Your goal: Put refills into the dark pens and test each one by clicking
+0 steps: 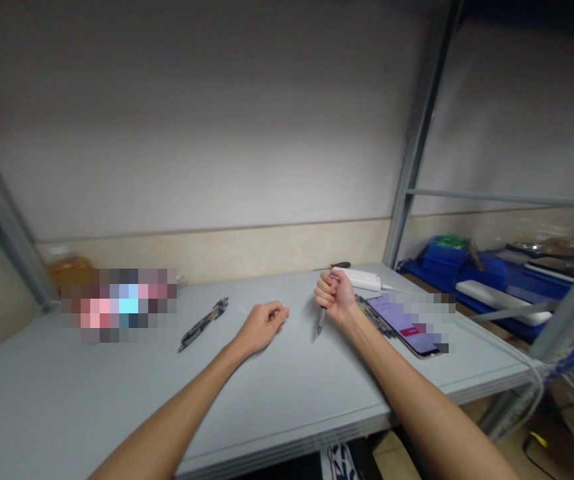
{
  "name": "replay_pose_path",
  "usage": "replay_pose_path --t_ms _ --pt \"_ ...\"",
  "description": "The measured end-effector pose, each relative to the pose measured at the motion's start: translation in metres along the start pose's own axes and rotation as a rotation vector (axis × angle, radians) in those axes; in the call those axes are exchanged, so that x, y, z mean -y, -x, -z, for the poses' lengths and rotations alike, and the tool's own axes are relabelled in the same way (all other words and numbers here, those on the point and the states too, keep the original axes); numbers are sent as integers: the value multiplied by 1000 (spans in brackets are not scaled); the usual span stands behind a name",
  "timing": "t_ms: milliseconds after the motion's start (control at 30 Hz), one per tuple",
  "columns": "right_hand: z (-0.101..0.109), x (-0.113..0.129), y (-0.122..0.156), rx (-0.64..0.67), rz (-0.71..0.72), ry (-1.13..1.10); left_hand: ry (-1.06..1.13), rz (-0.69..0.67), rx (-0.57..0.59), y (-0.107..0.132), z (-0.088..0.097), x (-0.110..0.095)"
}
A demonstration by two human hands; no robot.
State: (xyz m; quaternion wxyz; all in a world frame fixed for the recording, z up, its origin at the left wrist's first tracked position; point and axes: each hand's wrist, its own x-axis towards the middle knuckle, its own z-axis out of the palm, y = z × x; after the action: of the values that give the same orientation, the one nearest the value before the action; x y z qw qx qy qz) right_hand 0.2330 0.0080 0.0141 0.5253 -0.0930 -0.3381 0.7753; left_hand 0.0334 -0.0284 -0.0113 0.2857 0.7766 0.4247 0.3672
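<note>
My right hand point(335, 297) is closed in a fist around a slim grey pen-like tool point(321, 322), held upright with its tip down on the grey table point(117, 387). My left hand point(265, 325) rests on the table just left of it, fingers curled together in a loose pinch; what it holds, if anything, is too small to make out. A dark patterned pen point(203, 324) lies flat on the table to the left of my left hand.
A phone point(407, 325) with a lit screen lies right of my right hand. Behind it lie a white tool point(361, 279) and a black-handled tool point(339, 265). Blue bins point(467, 260) fill the shelf at right. A metal upright point(417, 140) stands at the table's corner.
</note>
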Motion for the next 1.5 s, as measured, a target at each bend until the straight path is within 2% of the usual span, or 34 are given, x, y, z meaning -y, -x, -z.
replay_pose_path --t_ms 333,433,533,667,733,833,900,1000,1100,1233,1333,1500 --pt "-3 -1 -1 -24 -15 -4 -2 -1 6 1 1 -1" --pt "-5 -4 -4 -101 -9 40 3 3 7 1 1 -2" --pt "-7 -9 -7 -238 -10 153 14 6 6 1 1 -2" --pt "-6 -20 -10 -408 25 560 11 7 8 2 1 -3" --pt "-3 -25 -9 -443 82 910 4 11 9 1 1 -3" --pt "0 -29 -6 -455 184 1573 -8 11 11 1 1 -2" --pt "1 -29 -2 -437 153 1921 -16 7 13 1 1 -2" --pt "1 -25 2 -449 1 2238 -25 1 9 1 1 -1" --pt "5 -17 4 -536 -72 2389 -30 1 5 1 1 -1" --pt "11 -8 3 -636 -137 2461 -38 14 12 0 1 -1" --pt "13 -5 4 -664 -175 2471 -45 12 15 1 1 -1" --pt "15 -4 5 -681 -161 2454 -49 15 12 1 2 -1"
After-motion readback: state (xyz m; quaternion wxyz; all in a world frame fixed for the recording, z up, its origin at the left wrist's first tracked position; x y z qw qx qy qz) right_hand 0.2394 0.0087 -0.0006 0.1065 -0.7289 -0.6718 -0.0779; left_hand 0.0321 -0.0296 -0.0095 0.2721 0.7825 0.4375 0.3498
